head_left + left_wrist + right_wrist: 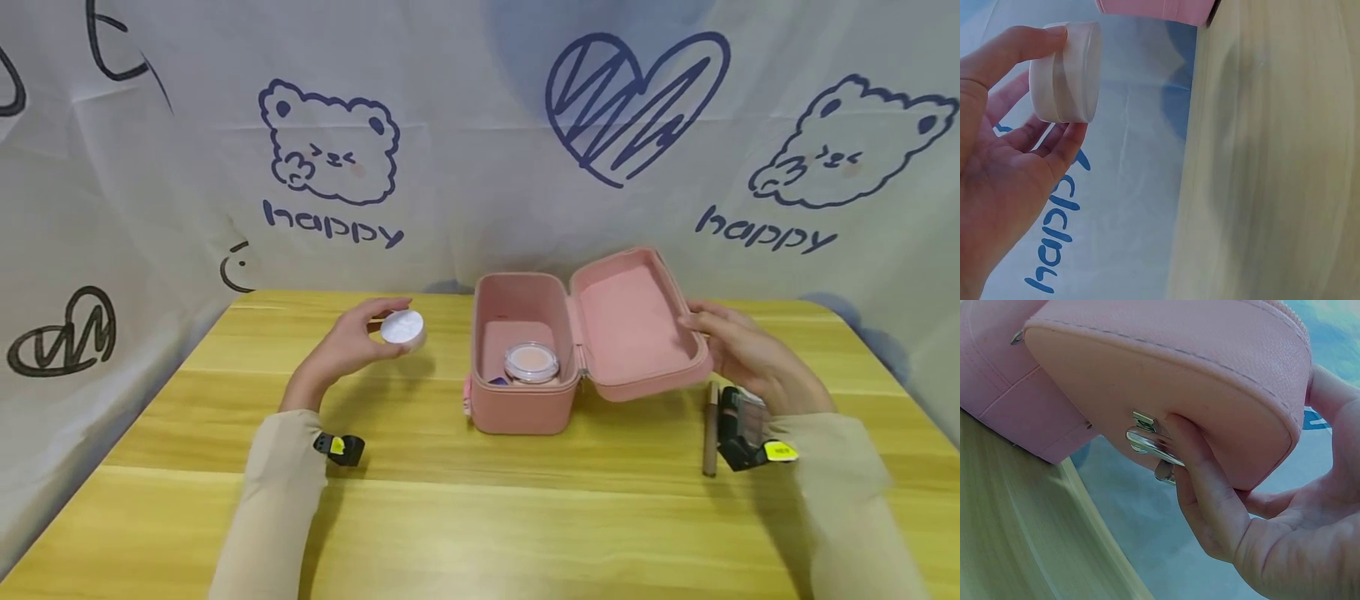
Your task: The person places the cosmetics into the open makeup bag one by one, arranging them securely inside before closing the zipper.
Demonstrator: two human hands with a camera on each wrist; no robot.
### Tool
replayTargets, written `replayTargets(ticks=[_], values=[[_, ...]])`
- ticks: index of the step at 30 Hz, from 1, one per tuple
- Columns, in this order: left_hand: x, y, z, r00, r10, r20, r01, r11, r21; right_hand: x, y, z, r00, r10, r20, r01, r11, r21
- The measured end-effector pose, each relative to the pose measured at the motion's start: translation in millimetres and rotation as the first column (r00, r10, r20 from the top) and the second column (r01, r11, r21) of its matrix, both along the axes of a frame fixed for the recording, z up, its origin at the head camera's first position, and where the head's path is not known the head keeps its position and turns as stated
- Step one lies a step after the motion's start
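Observation:
My left hand (352, 337) pinches a small white round jar (402, 327) between thumb and fingers, lifted over the table to the left of a pink case (521, 412). In the left wrist view the jar (1065, 78) shows its smooth pale side. The case stands upright with its lid (637, 329) swung out to the right. My right hand (757, 362) grips that lid by its outer edge; the right wrist view shows its fingers against the lid's outside, beside a metal clasp (1150, 444). Inside the case lies a round clear-topped compact (532, 362), with a bit of something purple beside it.
Below the right hand, a slim brown stick (710, 433) and a dark palette with a clear cover (750, 419) lie on the wooden table (480, 525). A white cloth (480, 167) with blue drawings hangs behind the table.

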State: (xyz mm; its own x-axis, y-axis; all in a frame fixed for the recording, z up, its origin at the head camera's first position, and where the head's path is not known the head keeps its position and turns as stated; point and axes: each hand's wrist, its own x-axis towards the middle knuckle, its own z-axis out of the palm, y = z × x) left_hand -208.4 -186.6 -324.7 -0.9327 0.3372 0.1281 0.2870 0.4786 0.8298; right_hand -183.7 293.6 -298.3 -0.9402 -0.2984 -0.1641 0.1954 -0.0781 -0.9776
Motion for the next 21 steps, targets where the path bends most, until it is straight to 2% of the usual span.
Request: replayTargets(ticks=[9,17,21], values=[[-0.8,7.9,1.0,1.000,0.003,0.005,-0.003,1.000,0.023,1.6,0,0.0,1.000,0.000,-0.006,0.000,1.000,0.013],[-3.9,21.3,7.9,1.000,0.018,0.019,-0.019,0.999,0.050,2.1,-1,0.7,1.000,0.002,-0.001,-0.002,0.999,0.037],[-6.1,27.2,10.1,1.000,0.004,-0.004,-0.004,0.998,0.064,2.0,0,0.7,1.000,-0.001,-0.003,0.001,0.999,0.050]])
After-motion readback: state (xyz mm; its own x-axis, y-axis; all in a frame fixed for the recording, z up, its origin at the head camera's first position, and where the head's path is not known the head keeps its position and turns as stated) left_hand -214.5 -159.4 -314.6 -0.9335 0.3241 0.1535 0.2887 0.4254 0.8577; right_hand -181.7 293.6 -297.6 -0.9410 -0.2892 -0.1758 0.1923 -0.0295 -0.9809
